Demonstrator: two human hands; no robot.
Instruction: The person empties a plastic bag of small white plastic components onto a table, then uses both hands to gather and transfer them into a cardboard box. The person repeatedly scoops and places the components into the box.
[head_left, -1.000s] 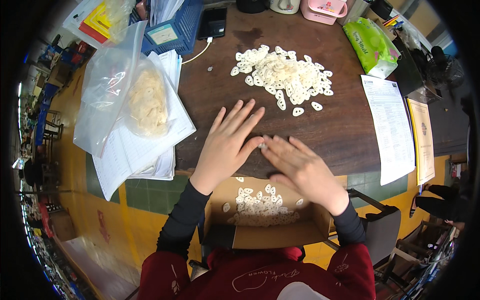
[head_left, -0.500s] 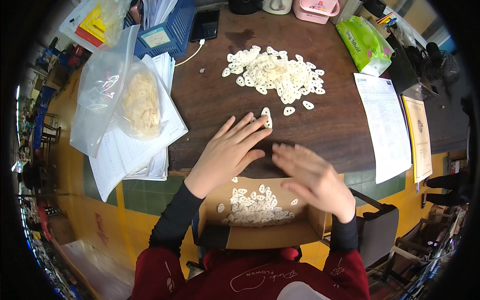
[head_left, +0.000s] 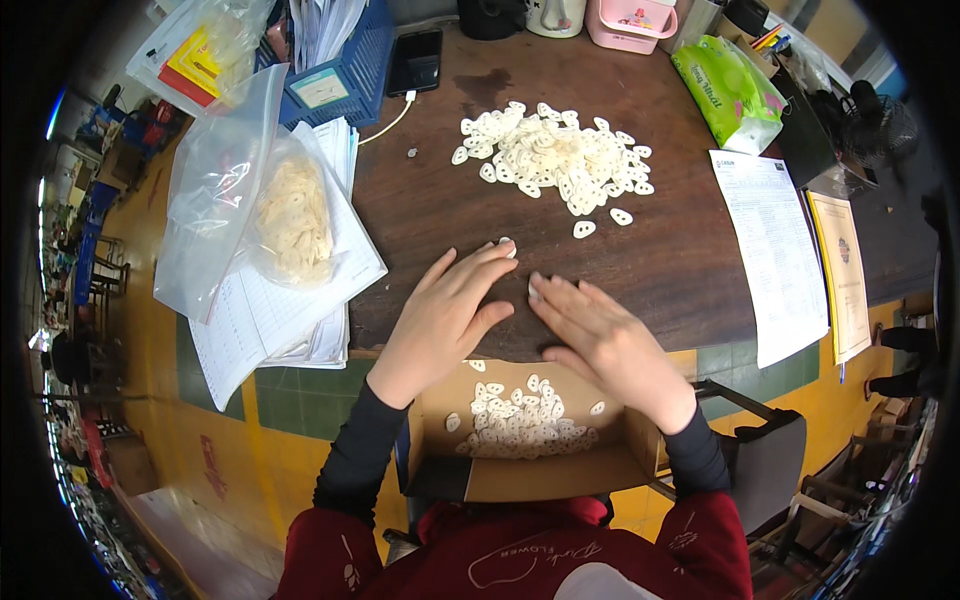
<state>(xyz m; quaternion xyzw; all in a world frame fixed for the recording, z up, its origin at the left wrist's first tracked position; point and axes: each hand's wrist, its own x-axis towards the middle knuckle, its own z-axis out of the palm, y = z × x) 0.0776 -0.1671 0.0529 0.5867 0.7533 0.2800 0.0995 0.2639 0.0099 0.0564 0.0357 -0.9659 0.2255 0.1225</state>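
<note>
A loose pile of small, flat, cream two-holed pieces (head_left: 565, 155) lies on the dark wooden table (head_left: 660, 275). Nearer to me, my left hand (head_left: 440, 318) rests with spread fingers, their tips on one cream piece (head_left: 508, 247) that they partly cover. Beside it, my right hand (head_left: 610, 345) lies palm down with fingers stretched out. A pale bit of another piece (head_left: 532, 288) shows at its fingertips. Below both hands, at the table's front edge, an open cardboard box (head_left: 555, 481) holds many similar pieces. What lies under the palms is hidden.
At left, a clear plastic bag (head_left: 290, 225) of cream pieces lies on papers (head_left: 235, 330), near a blue basket (head_left: 340, 75) and a phone (head_left: 415, 62). At right are a green tissue pack (head_left: 725, 90), a printed sheet (head_left: 770, 260), a yellow booklet (head_left: 840, 280) and a chair (head_left: 765, 470).
My right hand has moved left to a piece on the table. My left fingertips have drawn slightly left and nearer; the piece that showed plainly beside them is now mostly covered or shifted.
</note>
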